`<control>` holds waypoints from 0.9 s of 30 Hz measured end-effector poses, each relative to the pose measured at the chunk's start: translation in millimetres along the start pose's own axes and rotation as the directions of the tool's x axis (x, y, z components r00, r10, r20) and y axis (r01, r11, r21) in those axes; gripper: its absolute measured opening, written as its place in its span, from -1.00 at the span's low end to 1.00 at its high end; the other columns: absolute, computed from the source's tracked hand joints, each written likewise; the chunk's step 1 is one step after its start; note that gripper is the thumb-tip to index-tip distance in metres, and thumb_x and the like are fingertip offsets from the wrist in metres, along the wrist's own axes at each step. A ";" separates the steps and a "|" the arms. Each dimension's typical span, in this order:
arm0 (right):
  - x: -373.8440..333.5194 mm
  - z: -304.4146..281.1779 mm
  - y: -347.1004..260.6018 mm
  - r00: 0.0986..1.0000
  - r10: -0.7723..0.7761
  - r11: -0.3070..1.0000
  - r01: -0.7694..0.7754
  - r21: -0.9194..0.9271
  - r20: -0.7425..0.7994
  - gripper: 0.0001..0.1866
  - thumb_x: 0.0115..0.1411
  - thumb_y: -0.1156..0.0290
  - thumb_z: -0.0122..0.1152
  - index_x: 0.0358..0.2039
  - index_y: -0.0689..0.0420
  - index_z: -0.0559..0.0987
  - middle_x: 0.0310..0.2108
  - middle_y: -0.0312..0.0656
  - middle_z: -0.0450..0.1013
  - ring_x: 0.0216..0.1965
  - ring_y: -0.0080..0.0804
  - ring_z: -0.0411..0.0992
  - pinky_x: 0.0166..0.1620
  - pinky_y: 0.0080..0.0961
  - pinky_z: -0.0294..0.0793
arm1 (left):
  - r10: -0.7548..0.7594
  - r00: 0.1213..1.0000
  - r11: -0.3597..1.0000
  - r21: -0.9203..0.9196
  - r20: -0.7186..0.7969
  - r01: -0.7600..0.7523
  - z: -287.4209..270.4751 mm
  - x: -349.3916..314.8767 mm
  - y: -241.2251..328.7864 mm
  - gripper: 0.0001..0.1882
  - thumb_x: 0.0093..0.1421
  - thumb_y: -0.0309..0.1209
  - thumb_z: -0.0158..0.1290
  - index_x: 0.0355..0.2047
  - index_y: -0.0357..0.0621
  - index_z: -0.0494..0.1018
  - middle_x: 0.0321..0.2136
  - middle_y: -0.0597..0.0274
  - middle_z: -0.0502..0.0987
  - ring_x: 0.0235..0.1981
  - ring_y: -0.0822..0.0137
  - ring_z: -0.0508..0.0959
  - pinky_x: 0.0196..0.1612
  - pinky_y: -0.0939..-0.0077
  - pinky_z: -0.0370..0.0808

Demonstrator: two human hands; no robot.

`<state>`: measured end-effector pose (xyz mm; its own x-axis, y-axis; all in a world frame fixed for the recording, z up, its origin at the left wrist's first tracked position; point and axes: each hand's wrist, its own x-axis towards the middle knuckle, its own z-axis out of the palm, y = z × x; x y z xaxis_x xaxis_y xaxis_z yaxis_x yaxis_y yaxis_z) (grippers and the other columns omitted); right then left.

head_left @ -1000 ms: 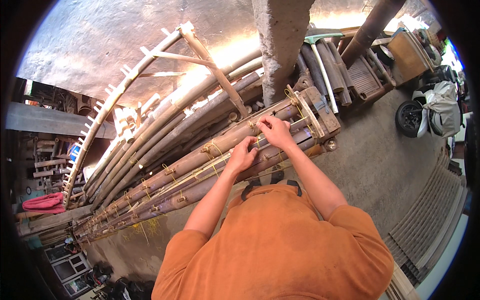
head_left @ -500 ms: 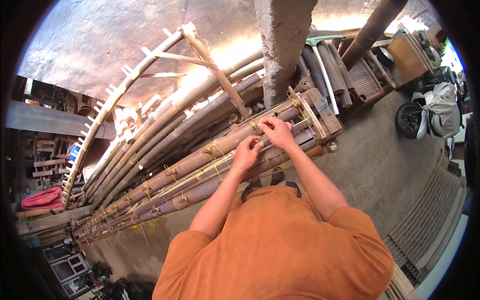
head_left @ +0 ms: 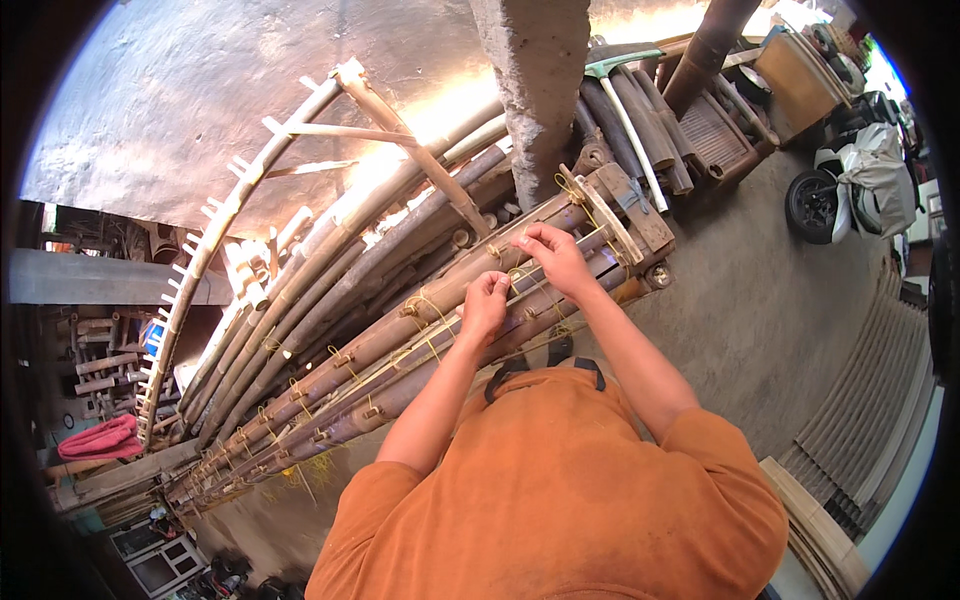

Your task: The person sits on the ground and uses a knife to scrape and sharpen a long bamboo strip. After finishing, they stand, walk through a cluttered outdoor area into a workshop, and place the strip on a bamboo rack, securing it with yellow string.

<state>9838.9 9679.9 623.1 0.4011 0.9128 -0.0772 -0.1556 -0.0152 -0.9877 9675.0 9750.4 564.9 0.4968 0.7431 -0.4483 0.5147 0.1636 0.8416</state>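
Observation:
Both hands are over a long frame of brown bamboo poles (head_left: 375, 335), bound at intervals with thin yellow string (head_left: 426, 300). My left hand (head_left: 485, 308) is closed in a pinch beside a loop of string, near the frame's right end. Farther right and a little higher, my right hand (head_left: 558, 260) also pinches, its fingertips above the upper pole. A fine yellow strand shows between the two hands; its ends are hidden by the fingers. A pale wooden crosspiece (head_left: 612, 228) lies across the poles just past my right hand.
Loose bamboo poles (head_left: 330, 265) and a curved, pegged bamboo piece (head_left: 210, 240) lie beyond the frame. A concrete pillar (head_left: 535, 90) rises behind it. A green-headed hammer-like tool (head_left: 632, 130) leans at the right. A partly covered motorcycle (head_left: 860, 190) stands farther right.
My hands have drawn slightly apart, the left moving a little left and down. The whole view has shifted and turned slightly. Both hands are still pinching.

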 end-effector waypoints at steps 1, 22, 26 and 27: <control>-9.7 0.7 -12.7 0.997 -0.017 1.000 0.016 0.014 0.078 -0.87 0.26 0.39 0.15 -0.33 0.17 0.58 -0.40 -0.33 0.53 -0.34 -0.60 0.44 -0.19 -0.52 0.40 | 0.030 0.997 0.994 0.109 -0.067 -0.023 3.0 -1.0 0.7 -0.77 0.33 -0.17 0.02 -0.21 -0.01 0.53 -0.47 0.42 0.57 -0.36 0.44 0.49 0.05 0.21 0.12; -139.3 14.0 21.3 0.966 0.018 0.905 0.093 -0.415 0.256 -0.83 0.23 0.37 0.08 -0.41 0.21 0.50 -0.45 -0.11 0.44 -0.28 -0.15 0.40 -0.16 -0.25 0.40 | 0.551 0.825 0.739 0.532 -0.124 -0.414 -13.1 135.5 34.5 -0.74 0.30 -0.29 -0.09 -0.31 -0.26 0.42 -0.40 -0.30 0.55 -0.31 -0.23 0.58 -0.24 -0.03 0.49; -148.1 -22.6 28.1 0.993 0.042 0.982 -0.062 -0.177 -0.109 -0.81 0.25 0.35 0.14 -0.38 0.23 0.53 -0.35 -0.11 0.51 -0.15 -0.21 0.46 -0.06 -0.28 0.43 | 0.302 0.856 0.464 0.719 0.419 -0.516 -36.9 158.4 60.6 -0.76 0.23 -0.26 -0.05 -0.27 -0.15 0.50 -0.34 -0.18 0.59 -0.28 -0.21 0.59 -0.20 -0.03 0.51; -149.8 -36.8 34.2 0.974 -0.013 0.983 -0.029 -0.179 -0.228 -0.80 0.25 0.34 0.16 -0.38 0.24 0.53 -0.33 -0.11 0.52 -0.12 -0.22 0.47 -0.04 -0.29 0.43 | 0.081 0.803 0.303 0.753 0.591 -0.584 -54.2 171.7 62.2 -0.74 0.23 -0.26 -0.05 -0.23 -0.14 0.52 -0.31 -0.13 0.61 -0.27 -0.19 0.60 -0.18 0.00 0.52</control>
<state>9806.7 9527.6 595.9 0.5982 0.7959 -0.0933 -0.0032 -0.1141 -0.9935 9754.4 9923.4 556.6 0.8531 0.2266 -0.4700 0.3919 -0.8730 0.2904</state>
